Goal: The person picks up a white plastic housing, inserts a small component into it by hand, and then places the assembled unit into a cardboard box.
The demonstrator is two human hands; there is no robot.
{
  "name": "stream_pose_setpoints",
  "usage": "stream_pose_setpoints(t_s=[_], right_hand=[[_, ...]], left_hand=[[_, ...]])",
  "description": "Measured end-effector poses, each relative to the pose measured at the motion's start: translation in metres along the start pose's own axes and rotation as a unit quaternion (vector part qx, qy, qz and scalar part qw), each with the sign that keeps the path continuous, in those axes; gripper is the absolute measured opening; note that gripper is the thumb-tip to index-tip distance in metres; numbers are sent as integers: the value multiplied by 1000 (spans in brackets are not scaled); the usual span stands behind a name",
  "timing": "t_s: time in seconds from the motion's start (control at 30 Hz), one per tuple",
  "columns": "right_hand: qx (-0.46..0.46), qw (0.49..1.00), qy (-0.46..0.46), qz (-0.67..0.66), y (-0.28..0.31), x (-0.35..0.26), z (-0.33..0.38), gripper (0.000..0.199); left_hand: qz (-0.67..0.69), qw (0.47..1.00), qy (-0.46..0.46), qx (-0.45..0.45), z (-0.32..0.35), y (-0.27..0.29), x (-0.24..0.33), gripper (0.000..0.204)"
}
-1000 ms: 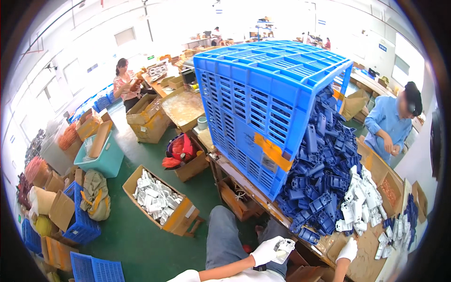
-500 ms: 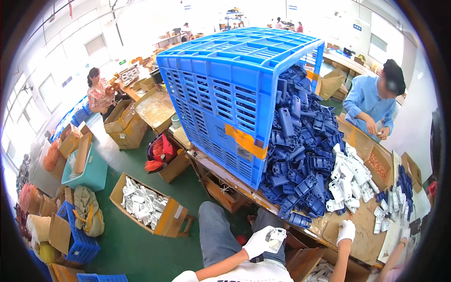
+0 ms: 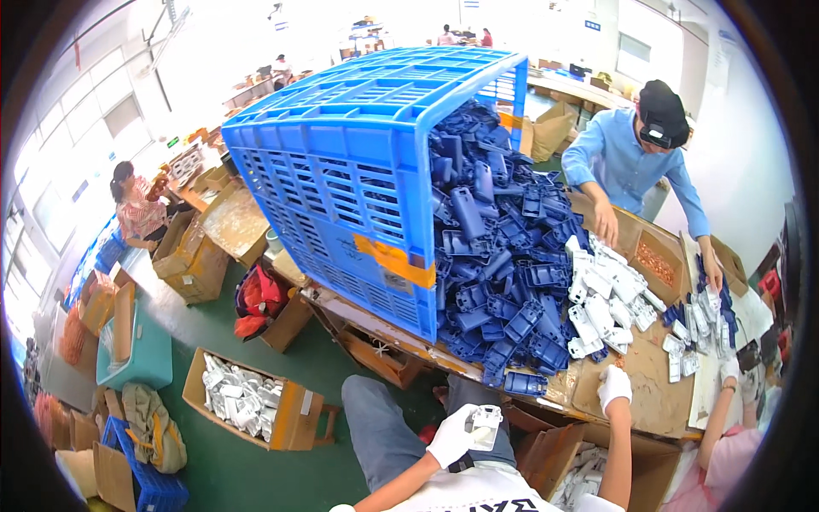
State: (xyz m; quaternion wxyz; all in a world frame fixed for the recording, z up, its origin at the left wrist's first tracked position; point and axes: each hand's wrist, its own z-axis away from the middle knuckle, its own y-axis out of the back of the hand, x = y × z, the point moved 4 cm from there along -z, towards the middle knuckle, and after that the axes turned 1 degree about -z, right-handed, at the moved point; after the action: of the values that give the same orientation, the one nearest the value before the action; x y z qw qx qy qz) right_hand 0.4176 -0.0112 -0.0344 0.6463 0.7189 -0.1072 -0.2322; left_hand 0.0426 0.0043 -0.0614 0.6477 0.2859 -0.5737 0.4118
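My gloved left hand is closed around a white plastic housing, held over my lap with its hollow side showing. Over the near table edge, my gloved right hand has its fingers drawn together; anything small inside them cannot be made out. Just beyond it lie a heap of white plastic housings and, to their left, a big pile of dark blue housings. That pile spills from a blue plastic crate tipped on its side on the table.
Across the table, a person in blue reaches into the white heap and a mixed cluster. A box of small copper-coloured parts stands between. Cartons of white parts sit left and below my right arm. Another person's pink sleeve is at right.
The view has swung right, shifting the scene leftward. The person across has lowered and spread both hands onto the parts. My left hand still holds the white housing.
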Motion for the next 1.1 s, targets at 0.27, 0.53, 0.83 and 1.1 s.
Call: stream_pose_setpoints(t_s=[0.27, 0.53, 0.83, 1.1], right_hand=[[11, 1000, 19, 14, 3, 5, 7, 13], [-61, 975, -5, 212, 3, -26, 5, 10], [-24, 978, -28, 205, -6, -22, 13, 11], [13, 981, -25, 192, -10, -19, 14, 15]], left_hand=[[-24, 1000, 0, 7, 0, 0, 4, 29], [1, 1000, -13, 13, 0, 5, -5, 29], [8, 999, 8, 32, 1, 6, -11, 29], [-16, 999, 9, 39, -1, 5, -15, 27]])
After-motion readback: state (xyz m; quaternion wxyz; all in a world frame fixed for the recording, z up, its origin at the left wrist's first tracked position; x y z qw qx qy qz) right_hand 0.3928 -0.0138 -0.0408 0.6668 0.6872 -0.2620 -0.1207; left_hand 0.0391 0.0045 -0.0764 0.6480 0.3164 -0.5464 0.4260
